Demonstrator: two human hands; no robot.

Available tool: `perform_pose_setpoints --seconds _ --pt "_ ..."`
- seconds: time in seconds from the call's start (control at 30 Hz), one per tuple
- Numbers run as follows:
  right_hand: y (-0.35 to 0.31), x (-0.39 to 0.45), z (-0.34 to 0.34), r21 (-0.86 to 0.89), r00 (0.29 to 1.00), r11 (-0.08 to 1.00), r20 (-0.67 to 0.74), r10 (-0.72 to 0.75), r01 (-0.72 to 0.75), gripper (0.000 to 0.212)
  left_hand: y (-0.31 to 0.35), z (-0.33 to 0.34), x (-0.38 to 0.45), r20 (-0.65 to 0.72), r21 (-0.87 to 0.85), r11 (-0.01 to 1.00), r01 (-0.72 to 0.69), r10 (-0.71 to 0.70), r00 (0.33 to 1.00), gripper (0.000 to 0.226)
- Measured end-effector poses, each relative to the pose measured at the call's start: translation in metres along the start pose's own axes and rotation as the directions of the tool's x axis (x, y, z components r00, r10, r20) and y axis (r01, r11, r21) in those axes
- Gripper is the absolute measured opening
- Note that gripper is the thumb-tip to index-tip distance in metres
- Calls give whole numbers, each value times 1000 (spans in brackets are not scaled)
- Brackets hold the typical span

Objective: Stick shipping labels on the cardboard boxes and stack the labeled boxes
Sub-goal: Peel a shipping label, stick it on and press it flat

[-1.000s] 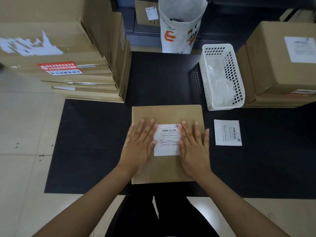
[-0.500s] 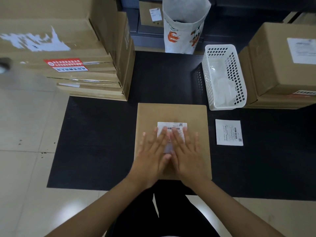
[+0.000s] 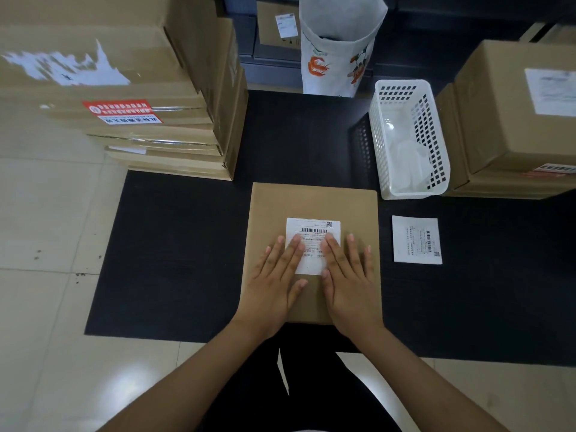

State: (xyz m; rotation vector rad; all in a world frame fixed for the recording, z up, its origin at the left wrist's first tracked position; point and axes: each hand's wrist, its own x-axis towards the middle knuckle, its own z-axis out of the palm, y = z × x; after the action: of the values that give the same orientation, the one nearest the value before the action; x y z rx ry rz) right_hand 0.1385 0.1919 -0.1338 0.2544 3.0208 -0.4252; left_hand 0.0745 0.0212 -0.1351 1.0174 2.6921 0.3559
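Note:
A flat brown cardboard box [image 3: 314, 201] lies on the black mat [image 3: 174, 244] in front of me. A white shipping label [image 3: 313, 227] is stuck near the middle of its top. My left hand [image 3: 276, 280] lies flat, palm down, on the label's left side and the box. My right hand [image 3: 349, 275] lies flat on the label's right side, fingers spread. Neither hand holds anything. A second white label [image 3: 417, 240] lies loose on the mat to the right of the box.
A tall stack of cardboard boxes [image 3: 134, 98] stands at the back left. Two labeled boxes [image 3: 511, 120] are stacked at the right. Between them stand a white plastic basket [image 3: 408, 138] and a white printed bag [image 3: 339, 45]. Pale floor tiles surround the mat.
Both hands have slid apart from the label's middle towards its two sides, uncovering more of the label. The camera view has shifted slightly.

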Motion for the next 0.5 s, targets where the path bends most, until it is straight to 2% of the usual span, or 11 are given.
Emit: perform_pose_setpoints --seconds 0.17,0.37,0.43,0.5 --pt "5 -3 1 21 1000 1000 -23 19 -19 54 -13 -3 -11 -36 3 996 86 -86 996 56" --pt "9 -3 3 245 992 967 -79 96 -74 55 -13 -11 -18 -70 -34 980 197 -199 977 58" --pt "5 -6 -4 240 993 970 -91 69 -46 55 1 -15 -19 -76 -51 989 138 -141 987 59" --pt "-6 -13 -10 158 993 984 -88 -74 88 55 17 -16 -21 -53 -77 997 24 -29 998 60"
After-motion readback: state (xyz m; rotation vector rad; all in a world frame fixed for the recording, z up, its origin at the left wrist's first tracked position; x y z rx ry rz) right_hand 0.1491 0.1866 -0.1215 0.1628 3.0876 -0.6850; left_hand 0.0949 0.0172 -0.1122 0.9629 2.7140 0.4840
